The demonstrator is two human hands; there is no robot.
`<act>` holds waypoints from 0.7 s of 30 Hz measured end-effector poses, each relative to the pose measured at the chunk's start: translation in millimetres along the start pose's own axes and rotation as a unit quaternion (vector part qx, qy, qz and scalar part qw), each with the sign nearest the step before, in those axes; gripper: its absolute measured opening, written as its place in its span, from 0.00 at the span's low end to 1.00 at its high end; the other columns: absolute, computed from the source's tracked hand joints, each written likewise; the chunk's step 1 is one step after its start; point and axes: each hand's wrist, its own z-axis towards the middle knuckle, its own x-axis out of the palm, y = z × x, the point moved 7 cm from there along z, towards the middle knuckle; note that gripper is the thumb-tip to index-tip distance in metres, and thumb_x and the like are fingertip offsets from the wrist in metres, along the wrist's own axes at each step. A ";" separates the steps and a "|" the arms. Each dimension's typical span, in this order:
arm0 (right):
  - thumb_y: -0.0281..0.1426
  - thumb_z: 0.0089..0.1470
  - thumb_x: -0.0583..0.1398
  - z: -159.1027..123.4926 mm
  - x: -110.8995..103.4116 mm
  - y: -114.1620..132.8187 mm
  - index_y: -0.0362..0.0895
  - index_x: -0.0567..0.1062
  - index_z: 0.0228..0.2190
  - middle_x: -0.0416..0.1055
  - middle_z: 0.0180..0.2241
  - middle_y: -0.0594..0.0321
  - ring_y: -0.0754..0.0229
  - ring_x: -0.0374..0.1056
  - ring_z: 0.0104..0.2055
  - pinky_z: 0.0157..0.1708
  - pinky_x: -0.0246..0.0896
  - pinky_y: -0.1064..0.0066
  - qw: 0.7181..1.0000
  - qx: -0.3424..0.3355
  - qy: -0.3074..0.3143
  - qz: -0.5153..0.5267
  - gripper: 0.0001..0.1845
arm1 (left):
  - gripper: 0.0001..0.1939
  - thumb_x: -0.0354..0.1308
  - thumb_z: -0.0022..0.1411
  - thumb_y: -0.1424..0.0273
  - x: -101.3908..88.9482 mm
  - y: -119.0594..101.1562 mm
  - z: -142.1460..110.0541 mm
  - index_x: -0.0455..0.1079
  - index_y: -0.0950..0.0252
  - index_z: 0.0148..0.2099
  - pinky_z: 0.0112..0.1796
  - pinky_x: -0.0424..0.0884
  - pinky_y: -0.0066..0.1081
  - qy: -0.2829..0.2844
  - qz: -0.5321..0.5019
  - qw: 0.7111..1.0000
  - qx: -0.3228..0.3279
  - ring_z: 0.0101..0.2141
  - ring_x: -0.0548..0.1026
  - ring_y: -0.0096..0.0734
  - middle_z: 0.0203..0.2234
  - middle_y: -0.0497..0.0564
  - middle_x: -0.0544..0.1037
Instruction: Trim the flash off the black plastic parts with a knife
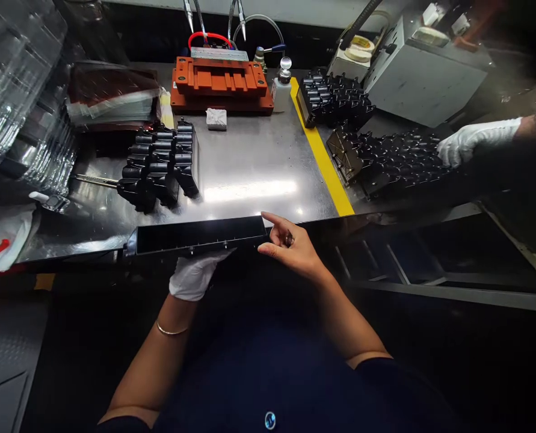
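In the head view, the long black part (200, 236) lies level just above the left hand (192, 278), whose white-gloved fingers go under it and are mostly hidden, so I cannot tell whether they are clamped on it or only bear it from below. At the part's other end, the bare right hand (295, 246) has forefinger and thumb apart, one by the upper corner and one lower down; whether either touches is hard to make out, and the remaining fingers are curled, partly out of sight. Beyond the left fingers stand ribbed black pieces (159, 162), overlapping so that their number is unclear. Straight ahead of the right fingertips, well apart, are a small white block (216, 119) and an orange fixture (222, 84). Off to their right, past the yellow strip (324, 162), another person's gloved hand (475, 141) rests at more black pieces (398, 157), its sleeve or arm cut off by the frame.
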 end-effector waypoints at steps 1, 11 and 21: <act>0.40 0.40 0.71 0.0 -1.4 1.2 0.42 0.79 0.45 0.56 0.17 0.76 0.72 0.50 0.20 0.21 0.49 0.75 1.000 0.004 0.005 -0.011 0.29 | 0.20 0.73 0.40 0.81 7.1 -2.1 0.1 0.78 0.63 0.38 0.46 0.79 0.46 0.013 0.004 1.000 -0.004 0.43 0.81 0.45 0.38 0.52 0.83; 0.45 0.50 0.65 -6.6 7.0 4.3 0.45 0.76 0.46 0.65 0.24 0.70 0.67 0.60 0.24 0.30 0.59 0.72 0.981 -0.074 -0.105 -0.143 0.25 | 0.18 0.73 0.41 0.75 47.3 -17.9 11.9 0.73 0.60 0.36 0.35 0.77 0.27 -0.097 -0.108 0.985 0.090 0.33 0.78 0.27 0.31 0.42 0.78; 0.41 0.55 0.61 -20.0 27.0 -2.1 0.44 0.74 0.31 0.72 0.28 0.65 0.65 0.66 0.30 0.31 0.63 0.73 0.997 -0.013 -0.072 0.035 0.13 | 0.20 0.67 0.52 0.68 50.4 -32.4 -13.4 0.70 0.55 0.48 0.53 0.73 0.41 -0.157 0.138 0.906 0.367 0.52 0.75 0.37 0.47 0.46 0.77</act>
